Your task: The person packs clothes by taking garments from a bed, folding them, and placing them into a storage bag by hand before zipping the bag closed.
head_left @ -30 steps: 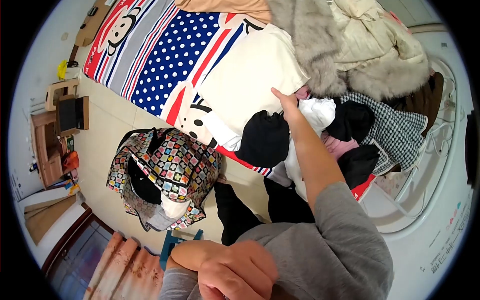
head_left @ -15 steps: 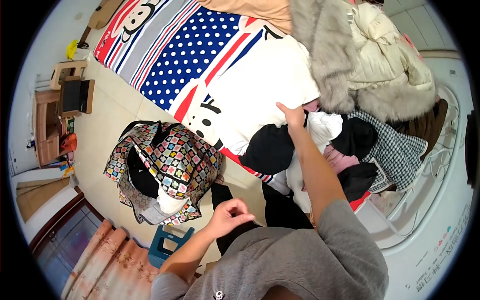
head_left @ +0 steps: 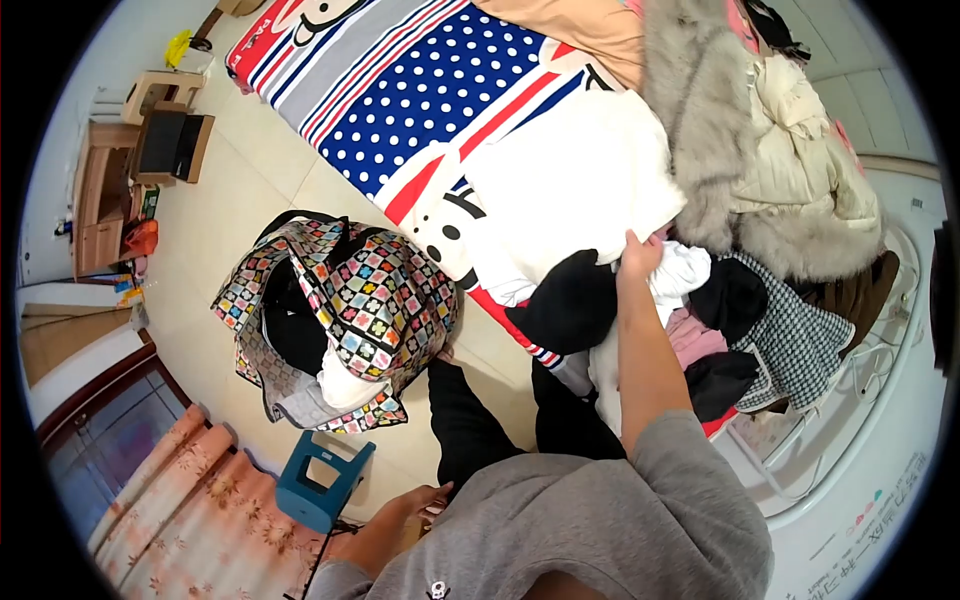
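My right hand point(head_left: 640, 257) is closed on the edge of a white garment point(head_left: 580, 180) spread over the patterned bedding. A black garment point(head_left: 568, 303) lies just below it, and a bunched white cloth point(head_left: 681, 268) is beside my wrist. My left hand point(head_left: 422, 503) is low by my waist, loosely curled with its fingers a little apart, and nothing shows in it. A checkered bag point(head_left: 375, 300) stands on the floor at the left, its opening showing black and white cloth.
A grey fur piece point(head_left: 695, 120) and a cream coat point(head_left: 800, 190) lie on the bed's right side. Near the floral curtain point(head_left: 190, 500) stands a blue stool point(head_left: 318, 483). A houndstooth cloth point(head_left: 800, 335) and a dark garment point(head_left: 722, 385) lie at the right.
My left hand has gone from in front of the camera down to my waist. My right hand remains at the white garment's edge, while the view has shifted.
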`<state>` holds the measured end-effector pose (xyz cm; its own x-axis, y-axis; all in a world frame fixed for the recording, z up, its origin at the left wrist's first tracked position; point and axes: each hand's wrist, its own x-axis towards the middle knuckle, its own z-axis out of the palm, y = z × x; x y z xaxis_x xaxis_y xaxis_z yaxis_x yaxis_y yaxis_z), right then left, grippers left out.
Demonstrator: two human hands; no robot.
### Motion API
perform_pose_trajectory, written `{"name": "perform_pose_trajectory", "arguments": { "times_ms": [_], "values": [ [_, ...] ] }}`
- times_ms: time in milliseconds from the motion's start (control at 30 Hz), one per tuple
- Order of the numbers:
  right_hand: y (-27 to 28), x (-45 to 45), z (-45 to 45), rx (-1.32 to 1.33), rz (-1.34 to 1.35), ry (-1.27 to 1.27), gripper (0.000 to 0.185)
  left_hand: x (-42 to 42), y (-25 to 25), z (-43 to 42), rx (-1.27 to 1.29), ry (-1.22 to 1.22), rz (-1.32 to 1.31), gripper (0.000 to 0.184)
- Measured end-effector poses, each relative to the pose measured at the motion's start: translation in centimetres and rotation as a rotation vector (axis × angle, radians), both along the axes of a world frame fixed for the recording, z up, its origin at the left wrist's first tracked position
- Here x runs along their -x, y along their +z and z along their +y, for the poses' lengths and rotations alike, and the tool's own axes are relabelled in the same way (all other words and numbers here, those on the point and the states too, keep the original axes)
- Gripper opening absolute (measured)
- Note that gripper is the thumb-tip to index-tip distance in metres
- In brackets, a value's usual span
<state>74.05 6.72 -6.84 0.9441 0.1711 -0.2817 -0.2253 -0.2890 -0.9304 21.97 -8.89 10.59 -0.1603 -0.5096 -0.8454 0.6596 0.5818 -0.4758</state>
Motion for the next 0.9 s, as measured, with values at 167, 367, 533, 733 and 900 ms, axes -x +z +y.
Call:
{"name": "perform_pose_trajectory", "arguments": {
  "times_ms": [167, 367, 533, 733, 900],
  "values": [
    [9.6, 7.4, 4.2, 0.439, -0.923, 0.705, 0.048, 1.4, -2.9, -1.5, 0.055, 0.06, 0.028, 0.071],
    [6.4, 16.3, 6.6, 1.218, -0.783, 1.298, 0.067, -0.5, -2.1, 1.2, -0.304, 0.178, 0.013, 0.056],
    [1.0, 15.9, 8.9, 1.483, -0.838, 1.161, 0.049, -2.9, -1.3, 3.2, -0.472, 0.538, -0.087, 0.037],
    [0.0, 14.3, 9.9, 1.101, -0.724, 1.145, 0.035, -2.8, -2.4, 2.0, -0.477, 0.559, -0.114, 0.031],
    [6.9, 5.1, 13.0, 0.887, -0.544, 1.244, 0.043, -1.0, -3.7, 1.3, -0.593, 0.622, -0.129, 0.03]
  ]
}}
